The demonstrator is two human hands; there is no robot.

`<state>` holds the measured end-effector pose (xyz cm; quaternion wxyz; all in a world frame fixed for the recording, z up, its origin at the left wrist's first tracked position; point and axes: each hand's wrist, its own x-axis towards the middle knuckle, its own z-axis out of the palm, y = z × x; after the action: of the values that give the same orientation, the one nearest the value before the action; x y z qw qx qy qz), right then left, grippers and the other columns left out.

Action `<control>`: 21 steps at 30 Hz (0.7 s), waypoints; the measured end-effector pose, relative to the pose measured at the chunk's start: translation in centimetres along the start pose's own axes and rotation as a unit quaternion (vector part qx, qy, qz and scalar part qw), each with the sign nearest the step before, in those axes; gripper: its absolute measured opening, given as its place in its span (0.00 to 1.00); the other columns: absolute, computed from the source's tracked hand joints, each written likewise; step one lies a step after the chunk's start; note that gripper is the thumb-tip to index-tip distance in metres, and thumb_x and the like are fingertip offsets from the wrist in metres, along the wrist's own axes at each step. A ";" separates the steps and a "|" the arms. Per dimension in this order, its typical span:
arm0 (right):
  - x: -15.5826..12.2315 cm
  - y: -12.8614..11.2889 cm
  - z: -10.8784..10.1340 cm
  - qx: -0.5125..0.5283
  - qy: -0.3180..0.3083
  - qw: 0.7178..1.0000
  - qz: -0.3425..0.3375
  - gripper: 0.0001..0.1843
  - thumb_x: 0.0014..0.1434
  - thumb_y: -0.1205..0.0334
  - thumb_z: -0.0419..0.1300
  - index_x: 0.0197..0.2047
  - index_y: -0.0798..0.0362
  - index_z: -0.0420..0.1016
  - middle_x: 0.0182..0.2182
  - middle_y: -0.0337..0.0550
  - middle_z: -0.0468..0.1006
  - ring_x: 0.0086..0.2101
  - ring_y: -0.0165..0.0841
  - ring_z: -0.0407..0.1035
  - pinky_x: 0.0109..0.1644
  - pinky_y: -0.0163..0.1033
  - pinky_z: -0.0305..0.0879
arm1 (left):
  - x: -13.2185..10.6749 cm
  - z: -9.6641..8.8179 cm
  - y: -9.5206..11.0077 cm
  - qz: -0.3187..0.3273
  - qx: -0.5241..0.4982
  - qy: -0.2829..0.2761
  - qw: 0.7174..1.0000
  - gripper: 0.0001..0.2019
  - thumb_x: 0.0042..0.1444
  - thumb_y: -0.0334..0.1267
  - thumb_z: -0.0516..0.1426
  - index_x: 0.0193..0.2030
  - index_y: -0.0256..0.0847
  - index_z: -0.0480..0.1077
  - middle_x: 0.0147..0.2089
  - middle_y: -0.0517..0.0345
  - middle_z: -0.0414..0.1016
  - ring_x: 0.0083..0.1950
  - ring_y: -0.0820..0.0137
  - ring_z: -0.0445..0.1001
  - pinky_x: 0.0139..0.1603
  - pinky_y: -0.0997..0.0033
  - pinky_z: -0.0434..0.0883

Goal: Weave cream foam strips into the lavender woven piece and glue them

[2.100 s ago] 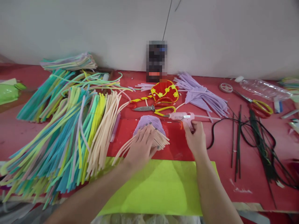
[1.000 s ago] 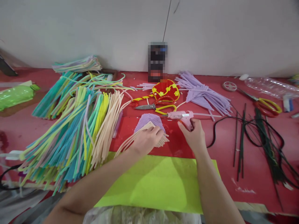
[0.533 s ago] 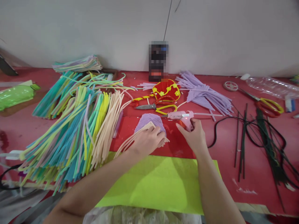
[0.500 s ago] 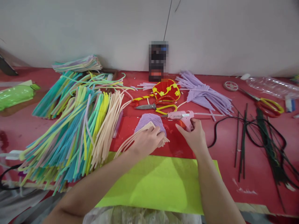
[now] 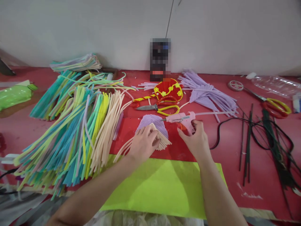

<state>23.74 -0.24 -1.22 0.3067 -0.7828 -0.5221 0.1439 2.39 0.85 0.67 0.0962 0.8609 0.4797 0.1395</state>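
Moved: glue gun (image 5: 180, 118) nozzle has edged left and now meets the right edge of the lilac fan (image 5: 152, 123).
Right hand (image 5: 196, 141): fingers wrapped on the gun's handle, just below its body.
Left hand (image 5: 144, 143): fingers curled together, holding down cream strips (image 5: 164, 142), left of gun.
Scissors (image 5: 152, 108): just beyond gun.
Green sheet (image 5: 160, 185): nearer than gun.

On the red table (image 5: 235, 182) a big heap of coloured pipe cleaners (image 5: 70, 125) lies at the left. A lime-green sheet (image 5: 160, 188) lies at the near edge. Behind are scissors (image 5: 152, 108), a red ornament with yellow flowers (image 5: 169, 90) and lilac pipe cleaners (image 5: 209, 95). At the right lie dark green wire stems (image 5: 245, 144) and a clear plastic bottle (image 5: 275, 84).
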 end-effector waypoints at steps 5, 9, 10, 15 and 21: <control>0.0 0.2 0.1 -0.001 -0.009 1.000 0.003 0.34 0.47 0.37 0.60 0.50 0.50 0.61 0.45 0.52 0.74 0.40 0.43 0.69 0.41 0.46 0.65 | 0.1 -0.1 0.1 -0.093 -0.036 0.003 0.995 0.13 0.49 0.37 0.64 0.37 0.41 0.64 0.40 0.54 0.69 0.44 0.60 0.71 0.45 0.60 0.70; -0.1 0.2 0.2 -0.006 -0.014 1.000 0.003 0.34 0.47 0.38 0.61 0.50 0.50 0.61 0.44 0.51 0.74 0.40 0.42 0.69 0.41 0.46 0.65 | 0.4 0.0 0.0 -0.106 -0.052 -0.006 0.993 0.15 0.51 0.42 0.63 0.37 0.41 0.61 0.38 0.53 0.70 0.43 0.58 0.73 0.43 0.59 0.71; -0.1 0.1 0.2 -0.006 -0.013 1.000 0.005 0.33 0.47 0.38 0.61 0.49 0.50 0.62 0.44 0.50 0.74 0.40 0.42 0.69 0.41 0.46 0.65 | 0.5 0.0 0.0 -0.107 -0.052 -0.011 0.993 0.15 0.52 0.44 0.63 0.37 0.41 0.61 0.38 0.52 0.70 0.44 0.57 0.73 0.42 0.58 0.71; 0.0 0.2 0.3 -0.006 -0.011 1.000 0.017 0.33 0.47 0.38 0.61 0.50 0.50 0.61 0.44 0.50 0.73 0.41 0.42 0.69 0.42 0.46 0.65 | 1.1 0.0 0.0 -0.135 -0.061 -0.028 0.989 0.14 0.55 0.46 0.60 0.37 0.40 0.62 0.38 0.51 0.72 0.43 0.57 0.74 0.40 0.59 0.72; 0.1 0.3 0.3 0.006 -0.006 0.999 0.035 0.33 0.46 0.38 0.62 0.49 0.49 0.62 0.44 0.48 0.72 0.40 0.40 0.69 0.41 0.44 0.65 | 0.9 0.6 -1.1 -0.073 -0.066 -0.008 0.995 0.13 0.61 0.32 0.53 0.52 0.41 0.64 0.45 0.52 0.73 0.45 0.62 0.74 0.43 0.62 0.72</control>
<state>23.86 -0.18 -1.66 0.3028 -0.7980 -0.4951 0.1625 2.19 2.10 -0.12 0.1661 0.8166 0.5302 0.1564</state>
